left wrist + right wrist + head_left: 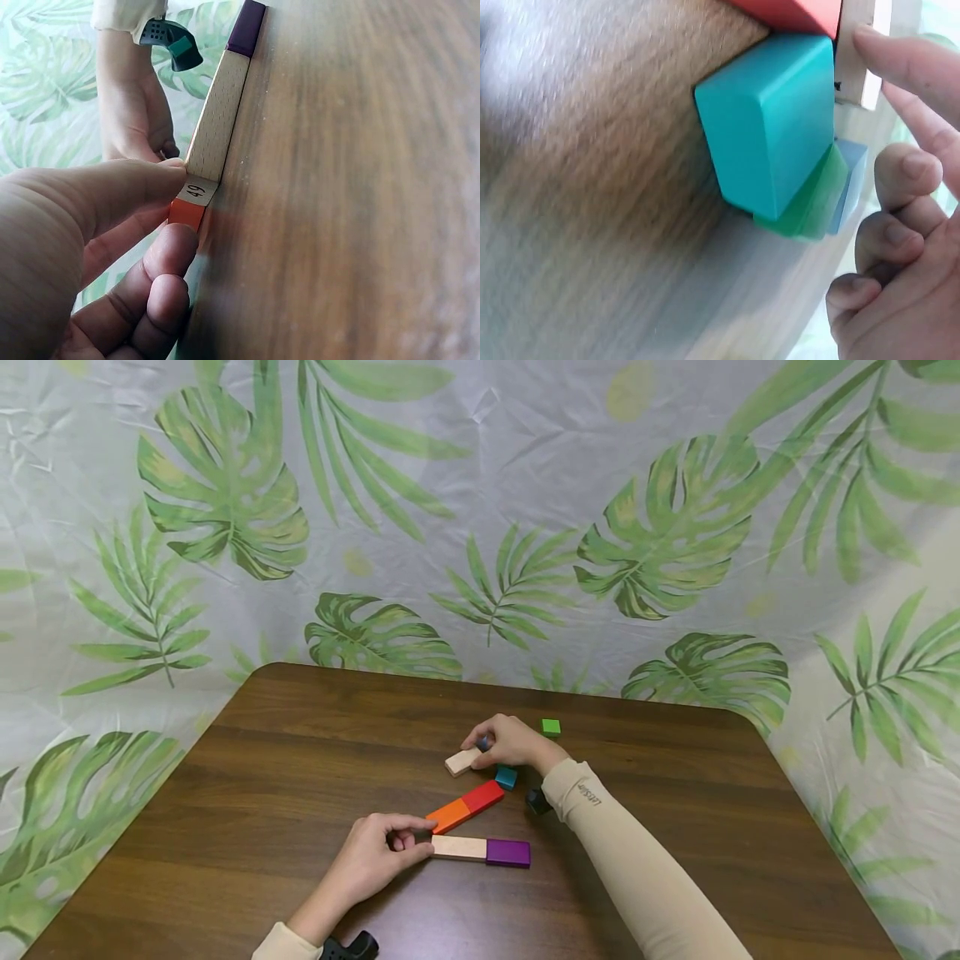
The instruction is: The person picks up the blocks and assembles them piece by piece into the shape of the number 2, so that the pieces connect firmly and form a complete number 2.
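My left hand (pixel 371 857) reaches in from the left, thumb at the left end of a plain wooden block (pixel 459 848) and forefinger at the orange block (pixel 447 816). The end face marked 49 (pixel 194 190) shows in the left wrist view. A purple block (pixel 508 853) continues the wooden block's row; a red block (pixel 482 796) continues the orange one's. Farther back, my right hand (pixel 512 743) pinches another plain wooden block (pixel 461 762) between thumb and forefinger. Partly hidden under that hand is a dark blue block (pixel 483 743). Just below it lies a teal block (pixel 506 777).
A small green block (pixel 551 727) lies on the brown wooden table (pixel 330 735) behind the right hand. In the right wrist view, a green block (pixel 814 202) and a grey-blue block (pixel 852 180) show behind the teal one. A leaf-patterned curtain (pixel 517 510) hangs behind the table.
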A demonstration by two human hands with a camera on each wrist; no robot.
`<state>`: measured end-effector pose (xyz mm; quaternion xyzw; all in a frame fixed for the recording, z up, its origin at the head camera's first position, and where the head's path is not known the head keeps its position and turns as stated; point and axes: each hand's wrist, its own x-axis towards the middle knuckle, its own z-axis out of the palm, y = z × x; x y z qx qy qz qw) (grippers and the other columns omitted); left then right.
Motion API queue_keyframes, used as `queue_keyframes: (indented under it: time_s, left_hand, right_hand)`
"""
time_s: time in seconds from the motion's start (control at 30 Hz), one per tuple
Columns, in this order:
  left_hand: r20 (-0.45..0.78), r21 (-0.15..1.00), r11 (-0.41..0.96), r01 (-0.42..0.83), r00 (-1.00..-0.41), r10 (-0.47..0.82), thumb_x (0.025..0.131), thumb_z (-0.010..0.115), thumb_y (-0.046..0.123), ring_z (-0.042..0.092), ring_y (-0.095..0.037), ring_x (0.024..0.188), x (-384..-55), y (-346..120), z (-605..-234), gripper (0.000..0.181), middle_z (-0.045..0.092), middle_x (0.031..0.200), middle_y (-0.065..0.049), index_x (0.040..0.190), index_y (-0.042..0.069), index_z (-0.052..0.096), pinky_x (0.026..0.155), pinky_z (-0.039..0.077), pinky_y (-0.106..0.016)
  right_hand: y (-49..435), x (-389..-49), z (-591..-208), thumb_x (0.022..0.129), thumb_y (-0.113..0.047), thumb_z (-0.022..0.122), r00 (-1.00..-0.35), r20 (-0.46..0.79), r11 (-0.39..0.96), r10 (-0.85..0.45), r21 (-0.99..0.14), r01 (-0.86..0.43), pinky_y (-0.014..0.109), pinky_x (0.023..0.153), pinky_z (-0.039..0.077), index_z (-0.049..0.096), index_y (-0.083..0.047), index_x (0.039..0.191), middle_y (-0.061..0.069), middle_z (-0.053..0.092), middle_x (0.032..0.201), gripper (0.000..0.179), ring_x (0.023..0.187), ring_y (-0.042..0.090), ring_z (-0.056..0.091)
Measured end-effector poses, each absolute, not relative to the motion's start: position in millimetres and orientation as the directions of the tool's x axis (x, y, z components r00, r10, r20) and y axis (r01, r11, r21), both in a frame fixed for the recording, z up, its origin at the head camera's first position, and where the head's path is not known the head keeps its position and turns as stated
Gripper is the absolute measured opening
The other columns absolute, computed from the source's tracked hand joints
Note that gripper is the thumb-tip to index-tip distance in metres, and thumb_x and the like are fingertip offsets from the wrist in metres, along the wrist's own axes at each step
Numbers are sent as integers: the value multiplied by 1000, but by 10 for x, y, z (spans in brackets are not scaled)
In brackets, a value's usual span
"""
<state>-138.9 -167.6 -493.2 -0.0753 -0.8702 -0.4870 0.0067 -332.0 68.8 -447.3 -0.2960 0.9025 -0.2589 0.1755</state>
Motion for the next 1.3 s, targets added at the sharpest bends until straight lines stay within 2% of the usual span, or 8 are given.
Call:
queue_keyframes:
  time_s: [0.1, 0.33, 0.53, 0.77, 0.9, 1.07, 1.17, 1.3]
  left_hand:
    - [82, 848, 513, 134, -989, 123, 84, 93, 23, 51, 0, 63, -1388, -1678, -4931, 22, 63, 70, 9, 105, 22, 86, 59, 40, -18]
    - [82, 847, 514, 134, -989, 124, 85, 93, 22, 51, 0, 62, -1391, -1683, -4942, 21, 63, 70, 9, 105, 22, 86, 59, 40, -18]
    - [77, 844, 520, 132, -989, 126, 85, 92, 21, 51, 0, 63, -1396, -1682, -4939, 21, 63, 71, 9, 105, 20, 86, 59, 41, -18]
    - [76, 841, 526, 131, -989, 125, 85, 92, 21, 51, 0, 62, -1395, -1682, -4940, 21, 62, 70, 9, 105, 21, 86, 58, 40, -18]
    - [78, 845, 518, 132, -989, 126, 85, 92, 22, 51, 0, 63, -1390, -1683, -4935, 21, 62, 71, 9, 106, 21, 86, 59, 40, -18]
    - [77, 844, 520, 134, -989, 130, 86, 92, 22, 50, 0, 62, -1390, -1682, -4939, 21, 62, 70, 10, 106, 21, 86, 59, 40, -18]
    - [76, 842, 522, 134, -989, 130, 86, 91, 22, 50, 0, 62, -1392, -1680, -4945, 21, 62, 70, 11, 106, 21, 86, 59, 41, -18]
    - [65, 840, 529, 122, -990, 125, 86, 91, 21, 51, 0, 63, -1393, -1681, -4945, 20, 62, 70, 11, 106, 22, 86, 59, 41, -18]
  right_hand:
    - [647, -3301, -4479, 90, -23, 88, -782, -148, 701, -606, -565, -435, 26, 75, 38, 83, -21, 113, -3, 69, 91, 24, 80, 13, 46]
    - [606, -3285, -4500, 90, -26, 89, -809, -150, 723, -568, -561, -403, 26, 68, 36, 81, -20, 115, -1, 56, 78, 27, 73, 14, 42]
    - [658, -3302, -4486, 89, -26, 89, -819, -148, 736, -555, -546, -400, 28, 71, 38, 80, -21, 120, 0, 58, 82, 32, 78, 15, 45]
    - [667, -3317, -4530, 90, -24, 88, -818, -139, 730, -558, -552, -404, 27, 70, 38, 81, -19, 115, -1, 58, 80, 27, 76, 15, 44]
    - [650, -3310, -4538, 92, -26, 87, -822, -126, 737, -555, -533, -416, 29, 78, 44, 81, -19, 115, 0, 70, 95, 25, 84, 16, 50]
    - [633, -3305, -4518, 95, -29, 84, -824, -119, 740, -555, -523, -423, 37, 92, 55, 81, -17, 117, 1, 78, 112, 25, 101, 19, 65]
    - [621, -3318, -4506, 96, -29, 83, -828, -117, 742, -549, -525, -417, 42, 99, 57, 80, -18, 119, 0, 79, 117, 26, 110, 23, 69]
    - [604, -3349, -4490, 97, -29, 82, -841, -119, 755, -527, -520, -399, 43, 101, 56, 80, -18, 121, 0, 77, 117, 26, 112, 24, 67]
